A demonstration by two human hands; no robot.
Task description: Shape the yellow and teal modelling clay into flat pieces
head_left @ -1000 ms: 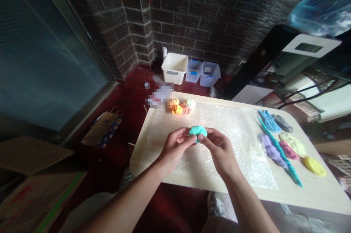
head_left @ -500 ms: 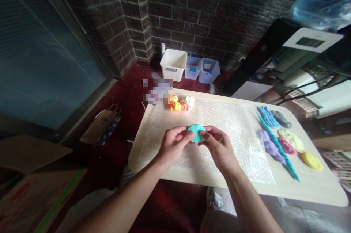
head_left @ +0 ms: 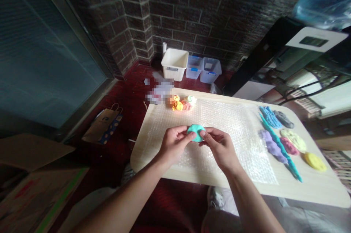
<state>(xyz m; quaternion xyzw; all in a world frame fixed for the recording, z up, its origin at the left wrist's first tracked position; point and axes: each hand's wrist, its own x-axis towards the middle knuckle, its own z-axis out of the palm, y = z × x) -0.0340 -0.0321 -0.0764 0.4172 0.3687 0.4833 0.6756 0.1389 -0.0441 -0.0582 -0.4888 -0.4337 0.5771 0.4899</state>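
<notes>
A flattened lump of turquoise clay (head_left: 196, 132) is held between both hands above a sheet of bubble wrap (head_left: 219, 130) on a pale wooden table (head_left: 315, 189). My left hand (head_left: 174, 143) pinches its left edge with thumb and fingers closed on it. My right hand (head_left: 219, 147) grips its right edge the same way. Both forearms reach in from the bottom of the view.
A small heap of orange, pink and pale clay (head_left: 182, 103) lies at the table's far edge. Several clay pieces lie at the right: blue (head_left: 270, 116), grey (head_left: 283, 119), purple (head_left: 271, 146), a long teal strip (head_left: 282, 149), yellow (head_left: 315, 161). Plastic bins (head_left: 175, 63) and a paper bag (head_left: 102, 125) sit on the floor.
Both hands have kept hold of the turquoise clay, with small shifts of the fingers along its edge. The view has shifted slightly.
</notes>
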